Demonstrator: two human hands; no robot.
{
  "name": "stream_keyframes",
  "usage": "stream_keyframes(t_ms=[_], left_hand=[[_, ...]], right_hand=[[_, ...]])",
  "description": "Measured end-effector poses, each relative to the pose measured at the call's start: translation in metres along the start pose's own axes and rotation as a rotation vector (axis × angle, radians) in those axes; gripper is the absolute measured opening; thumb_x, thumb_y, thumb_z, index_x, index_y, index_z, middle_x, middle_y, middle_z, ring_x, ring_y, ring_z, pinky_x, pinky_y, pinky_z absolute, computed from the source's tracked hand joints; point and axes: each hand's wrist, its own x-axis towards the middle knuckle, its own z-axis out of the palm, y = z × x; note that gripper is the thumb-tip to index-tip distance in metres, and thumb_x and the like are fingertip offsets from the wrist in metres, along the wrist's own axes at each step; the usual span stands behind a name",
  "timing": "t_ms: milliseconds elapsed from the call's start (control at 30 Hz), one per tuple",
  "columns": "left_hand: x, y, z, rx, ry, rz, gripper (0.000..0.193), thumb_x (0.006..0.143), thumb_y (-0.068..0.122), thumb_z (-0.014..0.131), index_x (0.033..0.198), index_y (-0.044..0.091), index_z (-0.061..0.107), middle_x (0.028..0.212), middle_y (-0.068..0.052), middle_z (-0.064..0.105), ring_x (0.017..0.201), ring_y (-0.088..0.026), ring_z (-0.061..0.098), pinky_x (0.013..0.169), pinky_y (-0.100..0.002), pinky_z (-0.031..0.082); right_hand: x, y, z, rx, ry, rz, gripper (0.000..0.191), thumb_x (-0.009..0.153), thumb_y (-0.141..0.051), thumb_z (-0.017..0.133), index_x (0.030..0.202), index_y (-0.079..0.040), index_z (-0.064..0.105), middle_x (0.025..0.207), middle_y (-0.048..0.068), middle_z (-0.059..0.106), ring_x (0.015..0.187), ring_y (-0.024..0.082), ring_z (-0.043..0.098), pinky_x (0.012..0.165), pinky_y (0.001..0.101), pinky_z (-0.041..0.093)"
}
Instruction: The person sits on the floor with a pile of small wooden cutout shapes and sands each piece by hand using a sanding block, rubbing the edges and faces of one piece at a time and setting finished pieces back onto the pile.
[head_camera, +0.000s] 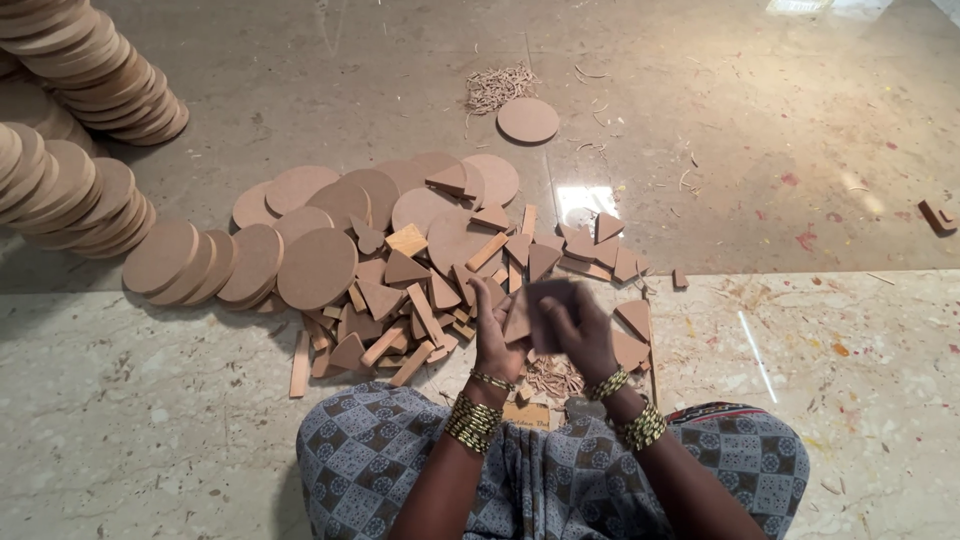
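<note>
While raised together above the lap, both hands grip one wooden piece (540, 315), left hand (497, 335), right hand (580, 335).

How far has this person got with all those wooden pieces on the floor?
Looks done: stacked round discs at the left. In hand: the left hand and right hand hold a small wooden piece, blurred. Left: a heap of triangles and strips, and loose discs.

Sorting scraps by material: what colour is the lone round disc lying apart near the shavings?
Light tan brown, plain, like fibreboard: the disc, head view.
</note>
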Motion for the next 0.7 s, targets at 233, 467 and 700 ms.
stream_keyframes(t_ms=[233,467,700], left_hand=[[0.004,-0.012,-0.008,-0.397,-0.051,-0.03,0.042,0.103,0.03,0.054,0.128,-0.004,0.054,0.125,-0.021,0.065,0.118,-0.035,0.064,0.104,-0.051,0.054],[-0.008,-0.007,0.004,-0.246,0.083,-0.172,0.045,0.099,0.036,0.044,0.127,0.004,0.058,0.119,-0.013,0.067,0.108,-0.028,0.066,0.097,-0.055,0.05],[-0.008,-0.007,0.0,-0.359,0.008,-0.09,0.041,0.11,0.033,0.05,0.135,0.003,0.061,0.12,-0.012,0.071,0.108,-0.028,0.068,0.102,-0.053,0.05]], right_hand=[[-0.006,0.005,0.005,0.021,0.191,-0.076,0.025,0.1,-0.022,0.069,0.108,-0.002,0.057,0.089,0.013,0.073,0.077,0.02,0.073,0.064,0.032,0.057],[-0.007,0.007,-0.003,-0.05,0.134,-0.151,0.027,0.1,-0.024,0.069,0.11,-0.003,0.055,0.086,0.014,0.074,0.074,0.023,0.075,0.059,0.0343,0.058],[-0.015,-0.001,-0.003,-0.046,0.107,-0.225,0.027,0.097,-0.021,0.07,0.112,-0.003,0.056,0.083,0.014,0.074,0.07,0.021,0.076,0.055,0.0329,0.056]])
